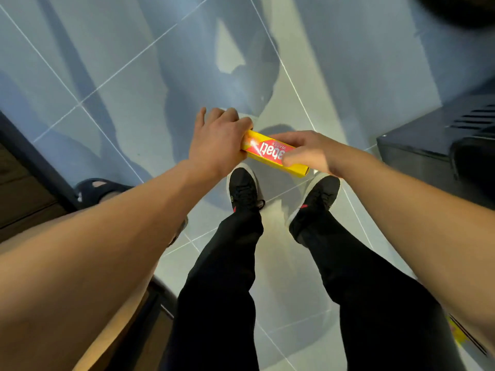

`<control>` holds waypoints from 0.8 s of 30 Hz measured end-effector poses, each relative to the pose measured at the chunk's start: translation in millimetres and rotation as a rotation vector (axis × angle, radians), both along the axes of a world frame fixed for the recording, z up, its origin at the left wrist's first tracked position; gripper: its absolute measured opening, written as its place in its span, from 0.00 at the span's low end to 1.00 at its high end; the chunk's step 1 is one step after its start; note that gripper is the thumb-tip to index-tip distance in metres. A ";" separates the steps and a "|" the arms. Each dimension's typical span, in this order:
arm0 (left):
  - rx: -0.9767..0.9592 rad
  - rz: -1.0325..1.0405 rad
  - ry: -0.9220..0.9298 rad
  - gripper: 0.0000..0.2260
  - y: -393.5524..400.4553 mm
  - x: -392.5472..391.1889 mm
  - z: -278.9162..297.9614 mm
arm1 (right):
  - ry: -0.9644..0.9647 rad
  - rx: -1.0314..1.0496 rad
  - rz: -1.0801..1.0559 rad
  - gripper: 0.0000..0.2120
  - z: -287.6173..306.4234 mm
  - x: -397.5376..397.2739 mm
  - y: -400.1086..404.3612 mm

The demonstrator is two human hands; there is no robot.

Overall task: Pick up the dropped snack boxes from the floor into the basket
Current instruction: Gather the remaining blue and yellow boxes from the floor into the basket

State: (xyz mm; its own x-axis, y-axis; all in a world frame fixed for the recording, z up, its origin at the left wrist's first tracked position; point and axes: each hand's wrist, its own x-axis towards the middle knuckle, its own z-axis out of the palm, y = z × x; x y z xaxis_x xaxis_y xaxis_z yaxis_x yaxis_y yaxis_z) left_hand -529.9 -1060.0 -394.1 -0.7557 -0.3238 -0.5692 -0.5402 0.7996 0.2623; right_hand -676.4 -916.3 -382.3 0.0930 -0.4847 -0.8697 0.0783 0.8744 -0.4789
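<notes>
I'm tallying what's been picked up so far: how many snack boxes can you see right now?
1: a yellow snack box, held above the floor between the left hand and right hand. Others may lie out of view.

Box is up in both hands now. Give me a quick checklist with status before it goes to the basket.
1. Left hand on the snack box: ok, fingers curled round its far end.
2. Right hand on the box: ok, thumb and fingers pinch the near end.
3. Box off the floor: ok, it is held above the black shoes.
4. Box intact: ok on the yellow and red face that shows; other sides hidden.
5. Basket location: cannot tell, no basket is clearly in view.
6. More dropped boxes: cannot tell, none on the tiles visible here.
</notes>
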 end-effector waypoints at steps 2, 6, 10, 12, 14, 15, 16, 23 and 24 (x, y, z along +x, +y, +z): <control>0.023 0.014 0.013 0.17 4.1 1.1 34.1 | 0.211 -0.028 0.140 0.25 33.8 4.0 0.2; 0.045 0.017 0.019 0.16 17.5 4.4 114.8 | 0.617 -0.064 0.325 0.24 114.6 20.5 10.1; 0.060 -0.071 0.005 0.16 42.1 17.1 189.9 | 0.756 -0.037 0.515 0.21 187.3 50.5 34.3; 0.048 -0.143 0.001 0.16 54.4 21.8 223.2 | 0.775 0.003 0.509 0.22 224.2 63.4 49.3; 0.058 -0.201 0.026 0.17 65.6 23.3 258.2 | 0.776 0.018 0.430 0.23 261.9 73.5 66.8; 0.069 -0.218 0.045 0.16 70.1 21.9 274.2 | 0.785 0.020 0.376 0.22 279.5 77.5 75.5; 0.082 -0.237 0.056 0.15 74.8 21.1 289.9 | 0.791 0.027 0.322 0.22 297.5 83.1 84.2; 0.073 -0.563 0.105 0.15 132.9 6.3 369.7 | 0.851 0.233 0.082 0.21 384.8 123.5 161.3; 0.066 -0.615 0.083 0.16 144.4 4.5 378.7 | 0.857 0.247 0.050 0.20 392.5 129.6 174.9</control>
